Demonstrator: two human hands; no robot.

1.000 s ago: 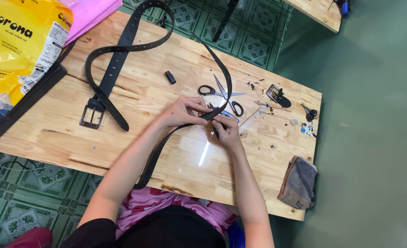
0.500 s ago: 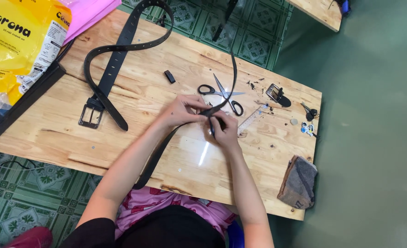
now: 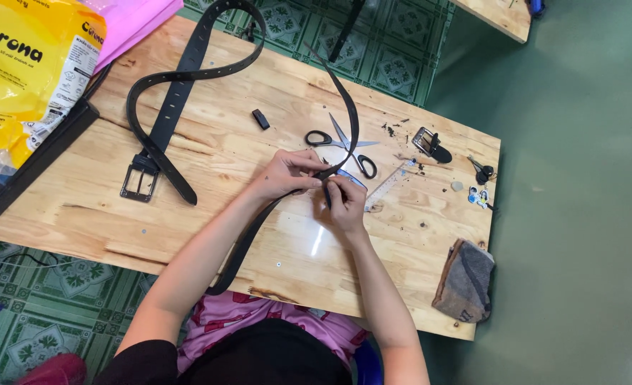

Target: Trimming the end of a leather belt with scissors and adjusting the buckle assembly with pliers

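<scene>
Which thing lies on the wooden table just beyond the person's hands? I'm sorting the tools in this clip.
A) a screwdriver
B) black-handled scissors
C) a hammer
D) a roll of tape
B: the black-handled scissors lie open on the wooden table just past the left hand and right hand, whose fingers pinch the black belt strap.

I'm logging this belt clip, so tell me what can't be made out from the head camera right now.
- What the right hand pinches against the black belt strap: hidden by its fingers.
- The strap's near end: it drops behind the table edge.
- The small bits beside the loose buckle: too small to identify.
- The yellow bag: cut off by the left frame edge.
- The left hand covers the strap beneath it.
</scene>
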